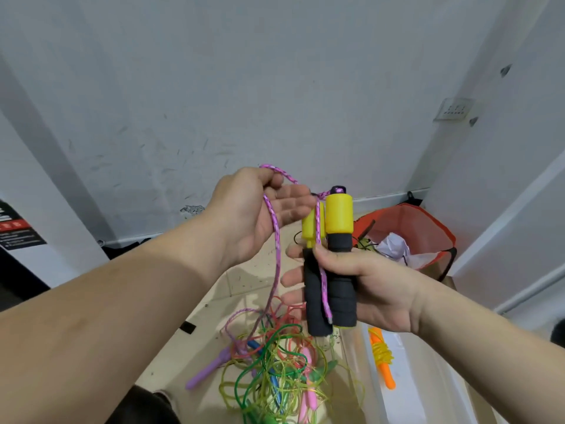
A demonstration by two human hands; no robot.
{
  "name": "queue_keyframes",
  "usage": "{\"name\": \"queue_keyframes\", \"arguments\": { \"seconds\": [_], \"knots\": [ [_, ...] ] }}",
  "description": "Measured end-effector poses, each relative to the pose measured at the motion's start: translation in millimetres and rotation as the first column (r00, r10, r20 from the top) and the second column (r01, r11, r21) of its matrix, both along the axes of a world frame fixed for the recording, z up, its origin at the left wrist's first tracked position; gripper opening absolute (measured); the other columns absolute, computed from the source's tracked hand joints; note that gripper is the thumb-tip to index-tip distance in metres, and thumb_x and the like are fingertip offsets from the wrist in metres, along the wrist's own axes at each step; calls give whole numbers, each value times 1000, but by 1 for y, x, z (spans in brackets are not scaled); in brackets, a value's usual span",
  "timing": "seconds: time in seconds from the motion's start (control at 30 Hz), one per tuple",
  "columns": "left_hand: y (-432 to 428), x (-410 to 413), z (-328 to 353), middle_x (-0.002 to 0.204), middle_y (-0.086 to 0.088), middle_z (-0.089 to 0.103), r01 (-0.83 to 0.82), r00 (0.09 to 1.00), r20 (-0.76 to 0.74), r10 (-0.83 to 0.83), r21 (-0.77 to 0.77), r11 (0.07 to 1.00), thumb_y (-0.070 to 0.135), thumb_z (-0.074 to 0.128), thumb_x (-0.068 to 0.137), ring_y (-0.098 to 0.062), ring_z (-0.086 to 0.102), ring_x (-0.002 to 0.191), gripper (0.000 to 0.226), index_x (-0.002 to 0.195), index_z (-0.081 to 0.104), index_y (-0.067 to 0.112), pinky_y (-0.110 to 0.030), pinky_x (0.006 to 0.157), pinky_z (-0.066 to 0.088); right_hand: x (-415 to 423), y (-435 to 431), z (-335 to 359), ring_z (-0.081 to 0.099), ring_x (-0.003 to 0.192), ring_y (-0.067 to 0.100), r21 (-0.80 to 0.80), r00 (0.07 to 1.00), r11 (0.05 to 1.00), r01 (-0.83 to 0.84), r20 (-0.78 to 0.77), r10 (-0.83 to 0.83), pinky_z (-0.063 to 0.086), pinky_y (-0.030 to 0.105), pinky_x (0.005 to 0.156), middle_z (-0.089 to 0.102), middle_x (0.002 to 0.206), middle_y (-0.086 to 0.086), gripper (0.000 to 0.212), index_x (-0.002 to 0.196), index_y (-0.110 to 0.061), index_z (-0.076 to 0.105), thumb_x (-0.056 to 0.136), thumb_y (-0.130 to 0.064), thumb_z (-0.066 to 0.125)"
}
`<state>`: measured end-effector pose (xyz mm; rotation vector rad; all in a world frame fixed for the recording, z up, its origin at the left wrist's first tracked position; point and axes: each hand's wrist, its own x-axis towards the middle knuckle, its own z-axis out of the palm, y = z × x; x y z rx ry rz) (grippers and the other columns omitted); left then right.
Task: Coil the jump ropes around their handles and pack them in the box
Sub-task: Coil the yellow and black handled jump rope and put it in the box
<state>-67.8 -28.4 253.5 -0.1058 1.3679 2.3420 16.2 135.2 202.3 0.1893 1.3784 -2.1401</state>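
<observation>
The right hand (371,286) grips both black-and-yellow handles (339,215) upright and side by side, fingers wrapped around the foam. The left hand (260,215) pinches the pink rope (277,249) under the thumb, other fingers extended. The rope hangs down to the tangled ropes (275,362) on the floor.

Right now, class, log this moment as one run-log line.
step: coiling | left hand: holds pink rope | right hand: grips handles | floor: tangled ropes | box: orange-handled rope inside
</observation>
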Motion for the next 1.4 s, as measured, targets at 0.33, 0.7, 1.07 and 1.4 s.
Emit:
{"name": "queue_keyframes", "arguments": {
  "seconds": [0.33,0.7,1.07,1.4],
  "knots": [
    [-23,-28,-38,148,-1,44,-237,765,-439,-471,-872,428,1,60,82,-17,49,129,80,154,33,25,-22,99,42,-12,1,-6,65,77,35,129,999,992,2,38,-7,54,50,77,65,92,18,37,117,-8,63,81,-13,71],
    [-20,-11,-32,80,-16,62,419,796,-223,-562,-467,779,-11,54,67,-23,59,62,41,103,65,5,-29,63,55,-11,19,-2,54,68,26,-167,944,935,-312,51,325,45,38,66,54,87,14,37,129,-14,59,97,-30,66],
    [-6,-13,-43,66,-5,50,187,885,-234,-403,-615,766,47,36,107,-16,30,45,41,97,56,12,-25,48,28,-24,18,-3,53,65,30,-109,1000,994,22,15,-20,45,39,62,59,92,19,37,124,-12,52,95,-32,65],
    [11,2,-42,60,2,52,56,858,-329,-395,-704,708,44,41,94,-15,41,52,35,74,50,18,-34,62,33,-24,15,-3,52,64,31,110,992,987,119,-53,-114,46,39,60,58,88,18,28,111,-9,57,96,-33,59]
  ]
}}
